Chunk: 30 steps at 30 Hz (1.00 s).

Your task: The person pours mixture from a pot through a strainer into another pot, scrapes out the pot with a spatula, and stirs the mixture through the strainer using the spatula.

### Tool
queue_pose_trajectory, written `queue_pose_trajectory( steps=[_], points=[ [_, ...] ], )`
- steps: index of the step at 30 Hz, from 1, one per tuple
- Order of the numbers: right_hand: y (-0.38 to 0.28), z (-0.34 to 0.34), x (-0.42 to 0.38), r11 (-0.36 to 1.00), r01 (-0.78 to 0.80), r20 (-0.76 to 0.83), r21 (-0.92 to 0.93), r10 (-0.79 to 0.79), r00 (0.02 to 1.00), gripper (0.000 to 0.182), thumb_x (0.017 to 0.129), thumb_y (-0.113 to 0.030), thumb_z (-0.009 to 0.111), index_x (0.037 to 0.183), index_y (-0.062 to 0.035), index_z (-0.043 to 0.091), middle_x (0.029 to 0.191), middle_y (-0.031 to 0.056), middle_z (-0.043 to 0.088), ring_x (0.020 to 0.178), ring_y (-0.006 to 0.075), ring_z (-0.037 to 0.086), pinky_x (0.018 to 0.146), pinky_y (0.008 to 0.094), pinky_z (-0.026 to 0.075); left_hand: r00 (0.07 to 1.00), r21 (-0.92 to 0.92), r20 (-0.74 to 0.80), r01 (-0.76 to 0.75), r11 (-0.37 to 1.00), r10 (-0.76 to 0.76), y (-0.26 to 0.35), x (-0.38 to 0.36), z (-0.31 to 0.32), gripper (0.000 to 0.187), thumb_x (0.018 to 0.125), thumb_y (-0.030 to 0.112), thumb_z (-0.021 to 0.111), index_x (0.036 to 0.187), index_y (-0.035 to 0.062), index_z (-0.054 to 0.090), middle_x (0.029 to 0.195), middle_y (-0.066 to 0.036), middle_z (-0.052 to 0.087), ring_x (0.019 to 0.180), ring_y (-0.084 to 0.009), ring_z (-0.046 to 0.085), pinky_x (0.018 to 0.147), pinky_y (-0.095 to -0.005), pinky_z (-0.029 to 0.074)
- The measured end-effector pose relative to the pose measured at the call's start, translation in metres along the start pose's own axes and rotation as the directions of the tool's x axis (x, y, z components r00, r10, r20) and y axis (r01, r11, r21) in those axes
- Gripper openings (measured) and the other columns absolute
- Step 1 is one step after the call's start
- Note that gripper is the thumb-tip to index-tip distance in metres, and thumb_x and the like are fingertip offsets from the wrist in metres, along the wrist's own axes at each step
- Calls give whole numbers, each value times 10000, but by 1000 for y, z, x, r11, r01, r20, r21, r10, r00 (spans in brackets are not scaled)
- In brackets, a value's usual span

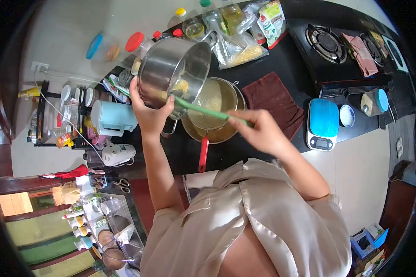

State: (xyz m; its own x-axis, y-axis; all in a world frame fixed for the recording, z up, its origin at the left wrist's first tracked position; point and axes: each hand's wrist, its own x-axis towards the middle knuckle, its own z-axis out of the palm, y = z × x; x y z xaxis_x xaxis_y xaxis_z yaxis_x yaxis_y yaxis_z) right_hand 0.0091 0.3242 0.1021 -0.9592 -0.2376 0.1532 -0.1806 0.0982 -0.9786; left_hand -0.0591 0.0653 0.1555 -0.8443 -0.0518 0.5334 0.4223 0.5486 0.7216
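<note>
The steel pot (159, 64) was held tilted in the grip of the left hand (151, 113), above a red-handled strainer (230, 97) set over a wider vessel (224, 134), while a green spatula (203, 109) was gripped in the closed right hand (260, 131), its far end at the pot's mouth. If the pot were tipped too sharply, it was judged, the pale contents of the strainer could be splashed over its rim; if the pot slipped from its one-handed hold, the strainer could be knocked askew. By a hard push of the spatula, too, residue might be flicked aside. The black countertop (291, 64) was crowded: a dark red towel (275, 101) was spread beside the vessel, a blue-topped scale (323, 122) was placed further right, near the gas stove (319, 69), and a pale blue kettle (113, 117) was kept at the left. Beyond the counter's edge, light floor tiles (356, 161) were seen.
</note>
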Motion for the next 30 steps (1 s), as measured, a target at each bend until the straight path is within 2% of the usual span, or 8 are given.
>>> queue_pose_trajectory(
  steps=[1, 7, 9, 12, 16, 22, 27, 30],
  points=[
    [2, 9, -11, 993, 37, -21, 115, -35, 999, 250, 857, -192, 617, 1049, -40, 668, 705, 206, 630, 555, 257, 614, 574, 323, 479, 1000, 21, -25, 7, 1000, -7, 2, 0, 3, 878, 584, 55, 784, 1326, -10, 320, 1224, -113, 454, 1140, -206, 457, 994, -331, 352],
    [42, 11, -6, 933, -14, -102, -360, -24, 994, 240, 851, -187, 619, 1044, -55, 675, 805, 226, 639, 676, 353, 637, 597, 372, 514, 998, -20, -45, 39, 999, -40, 8, 3, 7, 872, 601, 40, 777, 1331, -19, 304, 1228, -116, 448, 1142, -205, 454, 991, -325, 352],
    [31, 9, -4, 935, -11, -115, -356, -32, 993, 240, 840, -200, 629, 1025, -58, 682, 783, 219, 640, 650, 344, 639, 587, 386, 515, 999, -23, -40, 28, 999, -29, 5, 5, 9, 877, 596, 37, 781, 1331, -20, 304, 1232, -118, 445, 1146, -205, 452, 993, -326, 351],
    [28, 20, -13, 989, 132, -79, -71, -138, 987, 244, 837, -222, 632, 1010, -60, 688, 741, 210, 637, 622, 342, 632, 575, 401, 510, 998, -67, -40, 54, 996, -57, 8, 0, 13, 888, 586, 35, 788, 1332, -11, 309, 1243, -117, 438, 1153, -203, 448, 995, -328, 351],
    [46, 13, 7, 908, -43, -63, -416, 19, 998, 241, 828, -255, 637, 989, -89, 704, 712, 183, 639, 600, 328, 632, 563, 411, 512, 997, 5, 25, 73, 997, -73, 14, -5, 14, 886, 601, 38, 781, 1346, 3, 304, 1279, -123, 429, 1185, -217, 434, 1023, -341, 325],
    [-2, -31, 23, 803, 152, -196, -576, -316, 928, 243, 838, -209, 627, 1052, -102, 671, 696, 145, 633, 599, 302, 625, 518, 395, 494, 998, 85, 23, 52, 995, -54, 26, -6, 16, 907, 570, 43, 800, 1334, -4, 313, 1241, -126, 451, 1153, -214, 458, 998, -333, 355],
    [22, -12, 42, 704, 20, -294, -710, -323, 900, 279, 853, -202, 606, 1118, -117, 630, 676, 152, 627, 585, 315, 622, 511, 410, 497, 989, 29, -20, 146, 989, -146, 33, -7, 15, 904, 568, 46, 805, 1327, -8, 316, 1232, -124, 460, 1134, -216, 474, 989, -334, 369],
    [46, 7, 35, 792, -40, -235, -609, -132, 963, 227, 847, -231, 606, 1030, -113, 673, 699, 192, 636, 604, 351, 631, 562, 442, 517, 991, 31, -45, 126, 992, -125, 37, -8, 12, 893, 567, 55, 805, 1319, -8, 327, 1228, -124, 464, 1130, -217, 478, 985, -334, 371]
  ],
)
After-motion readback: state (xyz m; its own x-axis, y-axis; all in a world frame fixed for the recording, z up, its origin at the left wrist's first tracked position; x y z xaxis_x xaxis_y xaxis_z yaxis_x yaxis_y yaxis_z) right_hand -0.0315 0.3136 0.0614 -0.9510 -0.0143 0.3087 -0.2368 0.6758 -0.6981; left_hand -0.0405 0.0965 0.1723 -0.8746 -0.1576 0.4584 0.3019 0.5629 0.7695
